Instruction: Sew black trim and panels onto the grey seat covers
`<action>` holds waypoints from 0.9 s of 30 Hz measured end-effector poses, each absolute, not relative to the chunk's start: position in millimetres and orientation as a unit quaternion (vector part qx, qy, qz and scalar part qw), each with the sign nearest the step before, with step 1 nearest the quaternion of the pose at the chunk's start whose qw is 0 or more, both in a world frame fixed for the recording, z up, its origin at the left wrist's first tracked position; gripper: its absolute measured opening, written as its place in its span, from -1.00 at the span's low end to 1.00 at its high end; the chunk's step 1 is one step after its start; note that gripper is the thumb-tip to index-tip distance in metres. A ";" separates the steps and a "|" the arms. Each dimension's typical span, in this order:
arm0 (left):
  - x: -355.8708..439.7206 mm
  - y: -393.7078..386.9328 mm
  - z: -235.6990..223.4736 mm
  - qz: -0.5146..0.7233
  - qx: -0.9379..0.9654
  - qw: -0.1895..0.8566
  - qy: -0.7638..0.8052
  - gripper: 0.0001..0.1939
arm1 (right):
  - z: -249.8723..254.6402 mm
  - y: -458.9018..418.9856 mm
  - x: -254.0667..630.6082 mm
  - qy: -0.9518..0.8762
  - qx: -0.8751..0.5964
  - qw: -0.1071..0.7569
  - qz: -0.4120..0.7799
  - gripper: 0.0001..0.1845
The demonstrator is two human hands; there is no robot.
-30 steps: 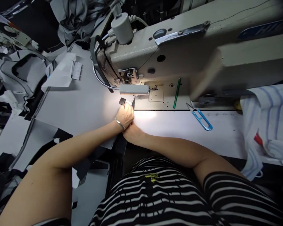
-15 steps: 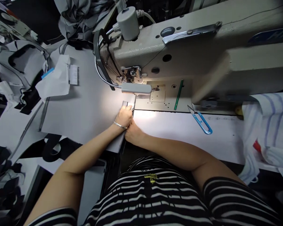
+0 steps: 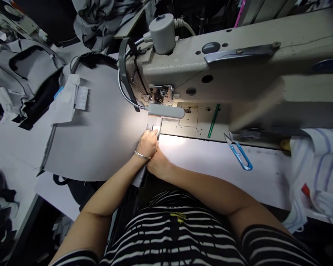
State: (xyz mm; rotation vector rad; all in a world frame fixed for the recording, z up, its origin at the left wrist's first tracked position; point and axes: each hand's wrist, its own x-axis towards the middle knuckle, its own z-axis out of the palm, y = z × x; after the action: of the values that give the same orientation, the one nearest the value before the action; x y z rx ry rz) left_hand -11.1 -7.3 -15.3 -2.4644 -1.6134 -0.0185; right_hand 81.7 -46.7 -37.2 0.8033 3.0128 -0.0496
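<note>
Ideally, the grey panel (image 3: pixel 100 122) lies smooth under the left hand (image 3: pixel 147 143), grip clamped on its edge, while the right hand (image 3: pixel 159 162) has a grip too hidden to judge.

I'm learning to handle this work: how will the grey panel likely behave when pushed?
The grey panel probably flexes yet keeps some body, as it lies broad and smooth with hardly a wrinkle. Pushed, it might swing or buckle, since the left hand holds it at one edge. It looks thin, so I'd expect it to be light for its size.
</note>
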 end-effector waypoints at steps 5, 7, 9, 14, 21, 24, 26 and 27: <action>-7.8 6.6 -15.8 -0.004 -0.823 0.065 -0.564 -0.77 | -27.5 -31.7 84.6 0.958 0.281 -0.007 -0.052 -0.64; -5.5 14.8 -15.3 -0.007 -0.825 0.056 -0.563 -0.77 | -27.1 -24.0 86.4 0.955 0.288 -0.024 -0.065 -0.65; -2.7 23.0 -13.9 -0.008 -0.821 0.046 -0.568 -0.78 | -29.2 -16.7 88.1 0.955 0.285 -0.035 -0.072 -0.66; 6.1 40.8 -5.7 0.003 -0.795 0.011 -0.606 -0.76 | -37.2 -1.0 91.3 0.946 0.299 -0.099 -0.075 -0.68; 13.3 58.2 -5.1 0.006 -0.757 -0.001 -0.653 -0.77 | -47.5 18.6 92.8 0.935 0.322 -0.141 -0.042 -0.71; 12.3 61.8 -10.1 -0.016 -0.745 0.004 -0.667 -0.79 | -44.1 11.7 92.3 0.931 0.332 -0.152 -0.030 -0.67; 10.6 62.2 -13.4 -0.038 -0.745 0.008 -0.666 -0.79 | -38.4 0.4 91.8 0.935 0.324 -0.143 -0.036 -0.65; 9.8 61.9 -14.9 -0.048 -0.746 0.009 -0.664 -0.78 | -35.3 -5.6 91.5 0.939 0.314 -0.133 -0.043 -0.64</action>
State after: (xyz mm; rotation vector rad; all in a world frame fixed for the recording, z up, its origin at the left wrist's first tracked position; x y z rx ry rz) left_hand 9.8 61.9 -14.9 -2.3310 -2.0753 -0.1485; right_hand 91.5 -5.6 -35.3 1.0784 3.2303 -0.1465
